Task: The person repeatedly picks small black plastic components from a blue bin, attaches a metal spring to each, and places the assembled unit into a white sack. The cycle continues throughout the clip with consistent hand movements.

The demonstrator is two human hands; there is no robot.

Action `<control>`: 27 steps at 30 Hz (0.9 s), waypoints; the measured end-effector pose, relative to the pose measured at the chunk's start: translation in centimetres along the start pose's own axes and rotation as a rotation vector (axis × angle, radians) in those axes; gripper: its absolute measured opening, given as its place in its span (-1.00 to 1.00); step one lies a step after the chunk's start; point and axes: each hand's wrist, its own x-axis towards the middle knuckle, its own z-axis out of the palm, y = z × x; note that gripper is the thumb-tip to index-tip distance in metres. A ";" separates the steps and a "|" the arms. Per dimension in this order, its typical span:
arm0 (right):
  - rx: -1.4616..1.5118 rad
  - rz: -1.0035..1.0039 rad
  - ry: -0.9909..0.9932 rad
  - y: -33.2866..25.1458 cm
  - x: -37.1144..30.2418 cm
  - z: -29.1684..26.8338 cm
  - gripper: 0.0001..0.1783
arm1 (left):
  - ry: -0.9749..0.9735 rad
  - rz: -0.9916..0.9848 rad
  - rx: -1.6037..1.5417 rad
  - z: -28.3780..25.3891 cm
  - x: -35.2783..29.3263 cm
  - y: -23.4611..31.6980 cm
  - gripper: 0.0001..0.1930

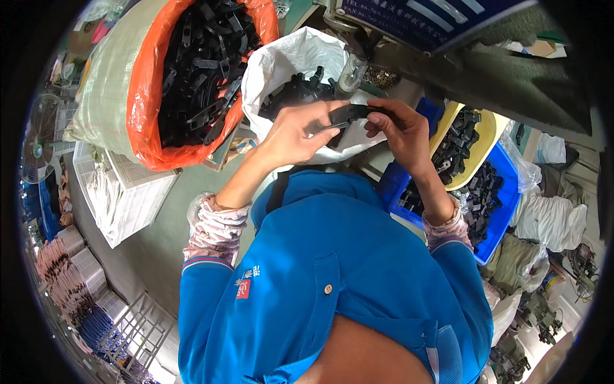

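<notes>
Grip?
Left hand (299, 131) pinches one end of black part (346, 116), right hand (404, 133) the other, over white sack (258, 72).
Tips?
Light pinch, middle visible; work over the sack, so a slip should land inside.

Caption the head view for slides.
Left hand and right hand hold an elongated black part over a white plastic sack.

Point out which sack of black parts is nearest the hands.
The white sack, just beyond the left hand; the orange-lined sack stands farther left.
</notes>
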 end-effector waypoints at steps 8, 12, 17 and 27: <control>-0.001 -0.118 0.113 0.3 1.8 1.7 -0.73 | -0.094 0.111 0.260 -2.9 3.1 -0.4 -0.74; 0.036 -0.168 0.194 0.2 2.4 2.7 -0.72 | -0.141 0.261 0.387 -4.8 4.9 -0.6 -0.74; 0.054 -0.274 0.276 0.0 3.6 3.2 -0.73 | -0.154 0.336 0.394 -5.8 7.3 -1.3 -0.64; 0.048 -0.126 0.331 2.4 4.1 2.7 -0.70 | -0.395 0.053 0.405 -6.4 9.9 -0.9 -0.75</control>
